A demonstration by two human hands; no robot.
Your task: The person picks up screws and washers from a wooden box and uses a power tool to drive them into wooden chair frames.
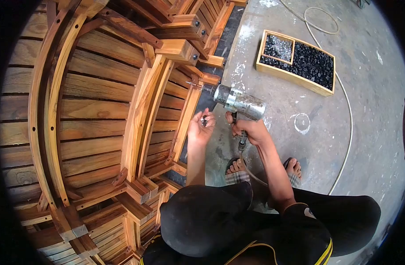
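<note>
My right hand grips a silver air drill by its handle, fingers around the trigger area. The drill lies pointing left, its thin bit overlapping the wooden rail of a slatted piece of furniture in this view. Below the bit, beside that rail, my left hand is turned palm up with its fingers curled. Between them sits a small black piece, dark like the pieces in the box; its exact kind is too small to make out.
A wooden box on the concrete floor holds many black round pieces and, in a corner compartment, shiny screws. An air hose curves across the floor. Slatted wooden furniture with curved rails fills the left side.
</note>
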